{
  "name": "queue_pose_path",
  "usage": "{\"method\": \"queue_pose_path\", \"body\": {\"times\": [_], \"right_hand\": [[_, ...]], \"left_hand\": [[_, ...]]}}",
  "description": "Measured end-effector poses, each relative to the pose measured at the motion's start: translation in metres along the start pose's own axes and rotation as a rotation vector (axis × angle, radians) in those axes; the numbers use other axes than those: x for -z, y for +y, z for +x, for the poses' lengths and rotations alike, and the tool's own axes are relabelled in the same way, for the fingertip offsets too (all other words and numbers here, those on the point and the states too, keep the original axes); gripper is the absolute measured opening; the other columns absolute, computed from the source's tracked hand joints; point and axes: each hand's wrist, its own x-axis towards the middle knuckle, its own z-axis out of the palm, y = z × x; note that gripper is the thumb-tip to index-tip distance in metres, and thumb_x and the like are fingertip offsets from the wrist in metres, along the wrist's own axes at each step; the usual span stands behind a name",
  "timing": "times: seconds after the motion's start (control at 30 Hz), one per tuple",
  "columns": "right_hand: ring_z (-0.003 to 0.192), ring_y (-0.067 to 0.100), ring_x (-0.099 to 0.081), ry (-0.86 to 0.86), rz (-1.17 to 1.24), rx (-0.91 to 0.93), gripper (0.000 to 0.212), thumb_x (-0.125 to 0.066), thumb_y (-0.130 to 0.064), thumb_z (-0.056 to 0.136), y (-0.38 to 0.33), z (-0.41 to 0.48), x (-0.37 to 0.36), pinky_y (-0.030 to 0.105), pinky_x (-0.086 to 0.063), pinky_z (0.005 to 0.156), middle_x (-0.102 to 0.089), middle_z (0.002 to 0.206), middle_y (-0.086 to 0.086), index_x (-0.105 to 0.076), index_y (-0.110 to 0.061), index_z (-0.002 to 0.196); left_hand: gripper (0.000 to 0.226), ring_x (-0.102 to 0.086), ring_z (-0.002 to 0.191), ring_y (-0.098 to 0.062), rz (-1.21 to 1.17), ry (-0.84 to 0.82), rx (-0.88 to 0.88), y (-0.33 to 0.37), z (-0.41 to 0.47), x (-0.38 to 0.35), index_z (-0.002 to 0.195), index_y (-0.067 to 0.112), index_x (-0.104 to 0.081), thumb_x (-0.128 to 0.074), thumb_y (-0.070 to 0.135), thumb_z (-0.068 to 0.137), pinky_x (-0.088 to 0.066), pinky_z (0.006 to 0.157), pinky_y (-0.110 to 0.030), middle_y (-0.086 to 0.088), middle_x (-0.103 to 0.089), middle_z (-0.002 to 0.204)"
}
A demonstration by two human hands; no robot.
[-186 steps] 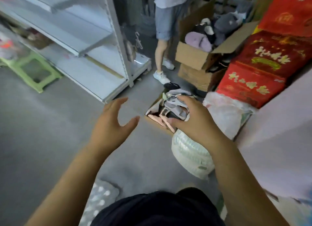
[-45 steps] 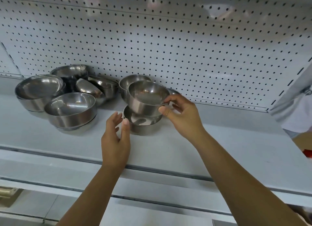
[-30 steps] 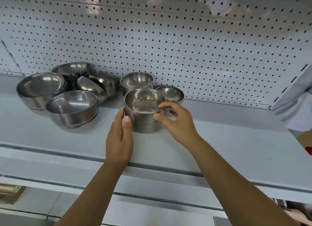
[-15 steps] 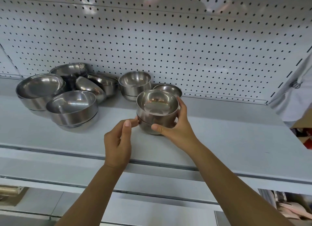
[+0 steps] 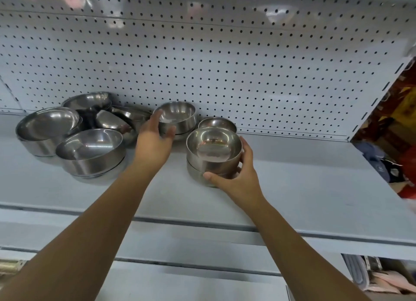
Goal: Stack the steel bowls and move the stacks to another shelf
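Observation:
My right hand point(image 5: 238, 177) grips a stack of two small steel bowls point(image 5: 212, 152) resting on the grey shelf point(image 5: 304, 188). My left hand point(image 5: 155, 140) reaches forward with its fingers spread around the left side of another small bowl stack point(image 5: 179, 118) near the pegboard; thumb and fingers touch or nearly touch its wall. A single small bowl point(image 5: 217, 123) sits behind the stack in my right hand. Several larger steel bowls point(image 5: 90, 152) lie piled at the left, some stacked, some tilted.
A white pegboard back panel point(image 5: 225, 64) rises behind the shelf. The shelf's right half is bare up to its upright point(image 5: 378, 98). Red and dark goods point(image 5: 391, 131) show beyond the right end. A lower shelf point(image 5: 180, 278) lies below.
My right hand lifted a small bowl onto another, then carried the two-bowl stack to the right and set it down. My left hand let go and reached forward to the stack at the back.

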Motion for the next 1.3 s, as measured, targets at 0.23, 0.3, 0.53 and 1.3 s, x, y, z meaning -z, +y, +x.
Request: {"method": "queue_pose_path", "body": {"times": [0.23, 0.3, 0.53, 1.3], "right_hand": [[0.133, 0.001, -0.054, 0.014, -0.031, 0.024, 0.123, -0.102, -0.031, 0.058, 0.001, 0.001, 0.001, 0.035, -0.051, 0.110, -0.049, 0.136, -0.042, -0.027, -0.047, 0.154], [0.133, 0.000, -0.054, 0.015, -0.037, 0.026, 0.123, -0.102, -0.029, 0.059, 0.001, 0.001, 0.001, 0.034, -0.051, 0.110, -0.050, 0.135, -0.043, -0.027, -0.046, 0.155], [0.132, -0.002, -0.053, 0.018, -0.043, 0.017, 0.123, -0.103, -0.032, 0.057, 0.000, 0.001, 0.002, 0.036, -0.052, 0.109, -0.050, 0.137, -0.040, -0.028, -0.049, 0.153], [0.135, 0.006, -0.054, 0.010, -0.035, 0.022, 0.116, -0.101, -0.037, 0.058, 0.003, 0.003, 0.001, 0.035, -0.053, 0.108, -0.048, 0.144, -0.033, -0.029, -0.059, 0.147]], "left_hand": [[0.036, -0.064, 0.097, -0.034, 0.163, -0.054, 0.054, -0.011, 0.025, -0.011, 0.128, 0.016, -0.060, -0.063, 0.032, 0.097, -0.054, 0.082, -0.041, -0.013, -0.066, 0.108], [0.026, -0.066, 0.091, -0.030, 0.171, -0.024, 0.053, -0.010, 0.026, -0.009, 0.115, 0.016, -0.065, -0.064, 0.034, 0.097, -0.056, 0.082, -0.043, -0.009, -0.069, 0.100], [0.018, -0.064, 0.084, -0.022, 0.109, 0.051, 0.020, 0.003, 0.023, 0.000, 0.103, 0.014, -0.069, -0.065, 0.031, 0.098, -0.049, 0.077, -0.033, -0.004, -0.070, 0.092], [0.025, -0.067, 0.105, -0.005, -0.217, -0.140, -0.331, 0.039, -0.055, 0.030, 0.104, 0.037, -0.071, -0.071, 0.042, 0.080, -0.051, 0.095, -0.020, 0.012, -0.072, 0.109]]}}
